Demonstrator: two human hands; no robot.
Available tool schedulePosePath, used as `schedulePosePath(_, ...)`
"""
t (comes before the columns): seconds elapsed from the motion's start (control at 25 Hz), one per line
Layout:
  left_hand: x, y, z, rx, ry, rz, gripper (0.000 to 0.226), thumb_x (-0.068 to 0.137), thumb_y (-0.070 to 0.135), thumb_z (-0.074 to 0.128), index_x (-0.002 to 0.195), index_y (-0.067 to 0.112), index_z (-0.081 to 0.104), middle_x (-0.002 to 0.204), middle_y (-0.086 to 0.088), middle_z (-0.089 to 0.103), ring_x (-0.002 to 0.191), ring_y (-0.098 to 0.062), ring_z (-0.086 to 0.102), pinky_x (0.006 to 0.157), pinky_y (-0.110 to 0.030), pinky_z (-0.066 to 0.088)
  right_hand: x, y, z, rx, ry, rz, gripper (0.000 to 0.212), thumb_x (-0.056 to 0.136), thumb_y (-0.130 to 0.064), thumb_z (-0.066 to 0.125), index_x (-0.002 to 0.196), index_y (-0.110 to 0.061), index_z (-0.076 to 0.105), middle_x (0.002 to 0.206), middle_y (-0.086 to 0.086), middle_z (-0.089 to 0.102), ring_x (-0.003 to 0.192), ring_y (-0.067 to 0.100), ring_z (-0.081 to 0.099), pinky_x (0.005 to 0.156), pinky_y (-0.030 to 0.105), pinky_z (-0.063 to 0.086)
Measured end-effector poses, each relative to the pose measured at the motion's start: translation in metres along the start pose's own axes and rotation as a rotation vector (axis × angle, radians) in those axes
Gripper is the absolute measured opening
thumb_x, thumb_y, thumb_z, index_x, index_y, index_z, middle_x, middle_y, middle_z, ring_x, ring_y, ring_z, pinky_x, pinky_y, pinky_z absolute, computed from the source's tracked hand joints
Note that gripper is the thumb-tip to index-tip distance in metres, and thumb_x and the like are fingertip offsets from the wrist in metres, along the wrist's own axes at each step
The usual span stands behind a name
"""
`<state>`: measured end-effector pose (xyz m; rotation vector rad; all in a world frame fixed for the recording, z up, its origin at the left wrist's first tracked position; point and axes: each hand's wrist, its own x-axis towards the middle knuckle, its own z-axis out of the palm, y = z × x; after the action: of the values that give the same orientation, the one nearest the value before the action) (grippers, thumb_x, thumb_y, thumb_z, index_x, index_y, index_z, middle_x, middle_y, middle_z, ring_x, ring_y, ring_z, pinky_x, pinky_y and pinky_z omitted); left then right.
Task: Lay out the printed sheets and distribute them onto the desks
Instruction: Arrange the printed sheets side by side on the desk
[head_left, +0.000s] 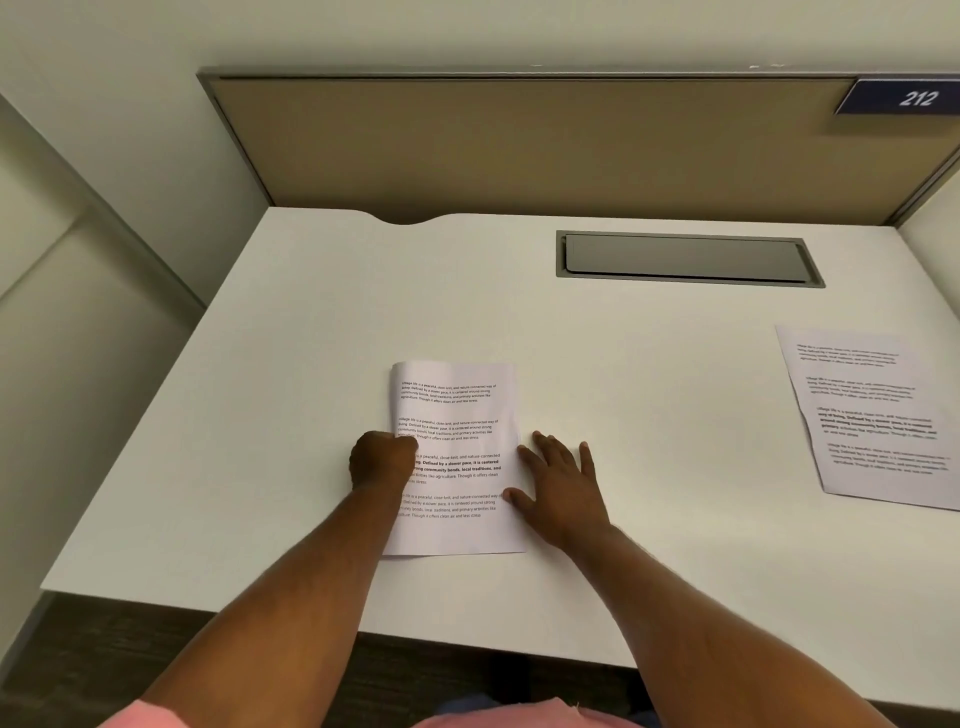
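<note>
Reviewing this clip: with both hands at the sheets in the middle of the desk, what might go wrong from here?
1. The left hand is curled over the left edge of the centre sheets; pinching there may lift several pages at once or crease them.
2. The right hand lies flat beside the right edge, barely touching, so the paper may slide on the smooth desk.
3. The second sheet lies skewed at the desk's right side and runs out of frame; a sweeping arm might knock it.
</note>
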<state>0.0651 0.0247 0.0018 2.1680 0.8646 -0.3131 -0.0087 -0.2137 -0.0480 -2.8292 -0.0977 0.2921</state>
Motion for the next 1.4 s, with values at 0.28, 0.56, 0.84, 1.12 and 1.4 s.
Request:
schedulePosePath(0.28, 0.003, 0.003, -0.004, -0.210, -0.011, -0.047, 0.034, 0.067, 0.027, 0.075, 0.098, 0.015, 0.068, 0.097, -0.004, 0.073, 0.094, -0.031, 0.069, 0.098, -0.046, 0.053, 0.002, -0.001, 0.001, 0.074, 0.022, 0.029, 0.074, 0.091, -0.064, 0.048, 0.155, -0.028, 0.036, 0.168, -0.002, 0.022, 0.156, 0.015, 0.014, 0.125, 0.048, -0.011)
schedulePosePath(0.56, 0.011, 0.002, -0.004, -0.492, -0.133, 0.069, 0.014, 0.079, 0.006, 0.080, 0.090, 0.015, 0.077, 0.097, -0.011, 0.079, 0.086, -0.029, 0.074, 0.088, -0.040, 0.060, 0.013, 0.003, -0.013, 0.369, 0.196, 0.193, 0.060, 0.097, -0.038, 0.059, 0.149, -0.012, 0.046, 0.155, 0.004, 0.047, 0.145, 0.018, 0.038, 0.127, 0.036, 0.007)
schedulePosePath(0.84, 0.007, 0.019, -0.004, -0.583, -0.422, 0.158, 0.021, 0.081, 0.009, 0.081, 0.102, 0.009, 0.079, 0.100, -0.013, 0.079, 0.097, -0.035, 0.075, 0.092, -0.045, 0.059, 0.030, 0.013, -0.041, 0.825, 0.280, 0.418, 0.059, 0.096, -0.026, 0.066, 0.150, -0.016, 0.044, 0.145, 0.003, 0.057, 0.125, 0.021, 0.060, 0.103, 0.031, 0.045)
schedulePosePath(1.12, -0.006, 0.058, 0.022, -0.642, -0.449, 0.161, 0.017, 0.081, 0.006, 0.080, 0.098, 0.008, 0.079, 0.097, -0.012, 0.080, 0.084, -0.025, 0.077, 0.064, -0.027, 0.060, 0.035, 0.049, -0.063, 1.043, 0.359, 0.555, 0.038, 0.088, -0.014, 0.074, 0.125, -0.016, 0.065, 0.089, 0.004, 0.071, 0.079, 0.014, 0.064, 0.069, 0.019, 0.044)
schedulePosePath(1.4, -0.030, 0.110, 0.094, -0.353, -0.319, 0.202, 0.019, 0.074, 0.021, 0.089, 0.085, 0.009, 0.078, 0.083, -0.009, 0.077, 0.076, -0.025, 0.070, 0.070, -0.030, 0.056, 0.022, 0.131, -0.094, 0.996, 0.457, 0.631, 0.032, 0.085, -0.018, 0.078, 0.113, -0.027, 0.066, 0.087, -0.007, 0.071, 0.081, -0.002, 0.063, 0.065, 0.012, 0.039)
